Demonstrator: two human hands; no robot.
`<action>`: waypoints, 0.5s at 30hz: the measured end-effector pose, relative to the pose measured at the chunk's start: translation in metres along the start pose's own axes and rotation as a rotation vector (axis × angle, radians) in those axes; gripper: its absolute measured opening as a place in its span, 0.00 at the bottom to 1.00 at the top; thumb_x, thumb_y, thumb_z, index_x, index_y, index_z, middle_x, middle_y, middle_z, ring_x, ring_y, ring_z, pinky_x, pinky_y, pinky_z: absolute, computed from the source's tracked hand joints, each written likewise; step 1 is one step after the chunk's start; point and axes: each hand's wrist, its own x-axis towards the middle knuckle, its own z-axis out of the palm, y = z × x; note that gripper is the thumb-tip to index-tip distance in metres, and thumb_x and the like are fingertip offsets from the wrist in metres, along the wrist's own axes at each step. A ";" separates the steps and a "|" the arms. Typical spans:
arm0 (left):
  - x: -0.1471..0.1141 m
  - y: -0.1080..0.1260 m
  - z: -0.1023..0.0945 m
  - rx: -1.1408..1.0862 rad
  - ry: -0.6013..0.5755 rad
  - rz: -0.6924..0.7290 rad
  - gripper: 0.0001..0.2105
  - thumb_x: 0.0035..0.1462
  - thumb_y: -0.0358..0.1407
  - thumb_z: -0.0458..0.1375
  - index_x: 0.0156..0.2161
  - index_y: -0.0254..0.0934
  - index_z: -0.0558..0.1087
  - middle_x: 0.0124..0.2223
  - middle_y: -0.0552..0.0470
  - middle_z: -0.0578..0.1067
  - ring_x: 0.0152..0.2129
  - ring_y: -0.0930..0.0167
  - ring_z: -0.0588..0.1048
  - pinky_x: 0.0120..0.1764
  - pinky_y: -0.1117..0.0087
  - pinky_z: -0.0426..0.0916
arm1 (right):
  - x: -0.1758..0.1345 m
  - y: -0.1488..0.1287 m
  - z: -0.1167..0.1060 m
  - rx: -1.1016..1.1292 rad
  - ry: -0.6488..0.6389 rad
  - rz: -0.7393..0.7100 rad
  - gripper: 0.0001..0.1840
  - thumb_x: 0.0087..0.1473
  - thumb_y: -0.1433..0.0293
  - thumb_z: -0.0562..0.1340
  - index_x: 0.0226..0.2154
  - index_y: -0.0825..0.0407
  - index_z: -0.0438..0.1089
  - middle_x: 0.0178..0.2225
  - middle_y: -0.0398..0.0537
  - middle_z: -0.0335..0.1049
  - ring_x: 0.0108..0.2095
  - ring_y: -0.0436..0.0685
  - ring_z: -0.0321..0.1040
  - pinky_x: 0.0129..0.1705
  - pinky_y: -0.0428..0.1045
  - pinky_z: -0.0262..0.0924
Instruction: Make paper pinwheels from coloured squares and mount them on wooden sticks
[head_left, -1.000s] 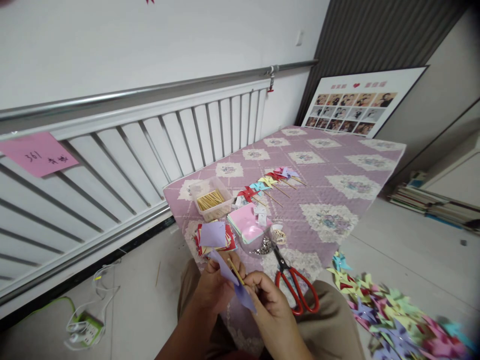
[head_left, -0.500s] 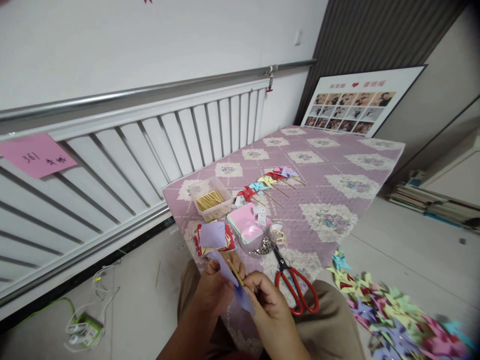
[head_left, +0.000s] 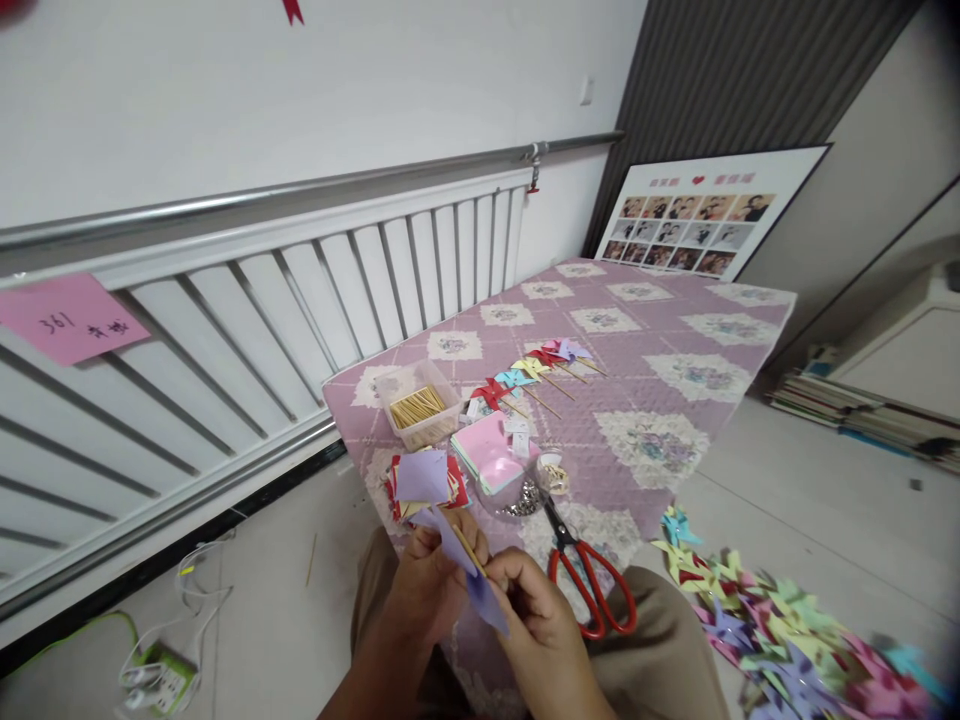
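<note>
Over the table's near edge, my left hand (head_left: 429,578) is closed around a purple paper pinwheel (head_left: 489,604) and a thin wooden stick (head_left: 466,546) that lies against it. My right hand (head_left: 541,605) pinches at the lower end of the stick and the paper; its fingertips hide whatever small part sits there. Close by on the right are scissors (head_left: 592,590) with red handles. Just beyond the hands are a clear dish of small metal pins (head_left: 529,497), a small cup of pale pieces (head_left: 553,478), and paper squares: a purple one (head_left: 422,476) on a red pile and a pink stack (head_left: 487,446).
A clear plastic box (head_left: 411,434) holds many sticks. Several pinwheels on sticks (head_left: 532,369) lie in a row on the flowered tablecloth (head_left: 585,400). More pinwheels (head_left: 795,630) are heaped at the lower right. A radiator (head_left: 300,310) runs along the left, with a power strip (head_left: 169,680) on the floor.
The view has shifted slightly. Both hands keep the same hold on the pinwheel and stick, with only slight finger movement.
</note>
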 end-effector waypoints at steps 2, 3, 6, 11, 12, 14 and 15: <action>-0.001 0.000 0.001 0.010 0.013 0.011 0.15 0.42 0.39 0.71 0.24 0.36 0.68 0.24 0.58 0.63 0.21 0.77 0.63 0.26 0.73 0.56 | 0.000 -0.003 0.000 -0.007 0.004 -0.007 0.10 0.58 0.66 0.59 0.27 0.50 0.64 0.25 0.39 0.59 0.27 0.51 0.57 0.30 0.44 0.54; -0.001 0.001 0.002 0.016 0.019 0.017 0.16 0.42 0.39 0.71 0.24 0.35 0.68 0.24 0.58 0.63 0.21 0.77 0.63 0.26 0.74 0.57 | 0.001 -0.004 0.000 -0.011 0.006 -0.005 0.09 0.57 0.66 0.59 0.26 0.50 0.64 0.25 0.39 0.59 0.27 0.51 0.57 0.29 0.44 0.54; -0.001 0.001 0.006 0.042 0.045 0.029 0.16 0.43 0.39 0.71 0.24 0.35 0.67 0.24 0.58 0.63 0.21 0.77 0.63 0.25 0.74 0.56 | 0.002 -0.007 -0.001 -0.015 0.019 0.007 0.09 0.55 0.67 0.60 0.25 0.51 0.65 0.24 0.39 0.59 0.26 0.51 0.57 0.29 0.44 0.54; -0.002 -0.001 0.010 0.070 0.100 0.008 0.16 0.42 0.40 0.70 0.23 0.36 0.67 0.22 0.59 0.61 0.20 0.77 0.60 0.24 0.74 0.55 | 0.005 -0.010 -0.002 0.026 0.036 0.051 0.10 0.53 0.64 0.60 0.25 0.51 0.67 0.24 0.42 0.64 0.28 0.53 0.60 0.30 0.45 0.56; -0.002 -0.002 0.011 0.070 0.129 0.006 0.16 0.41 0.40 0.70 0.23 0.36 0.67 0.22 0.59 0.61 0.21 0.77 0.60 0.25 0.74 0.56 | 0.005 -0.011 -0.003 0.041 0.036 0.064 0.11 0.53 0.63 0.61 0.25 0.51 0.67 0.24 0.42 0.64 0.28 0.53 0.60 0.31 0.46 0.56; -0.001 -0.005 0.011 0.075 0.209 0.011 0.15 0.39 0.38 0.71 0.23 0.36 0.69 0.23 0.59 0.63 0.22 0.76 0.61 0.29 0.72 0.60 | 0.007 -0.013 -0.003 0.083 0.043 0.094 0.13 0.52 0.60 0.63 0.24 0.51 0.67 0.23 0.40 0.62 0.26 0.52 0.58 0.30 0.45 0.55; -0.001 -0.006 0.011 0.080 0.253 0.016 0.14 0.38 0.37 0.71 0.24 0.37 0.69 0.23 0.58 0.65 0.23 0.75 0.63 0.31 0.71 0.62 | 0.007 -0.013 -0.003 0.111 0.049 0.113 0.15 0.51 0.58 0.63 0.23 0.51 0.66 0.22 0.39 0.60 0.25 0.51 0.55 0.28 0.45 0.54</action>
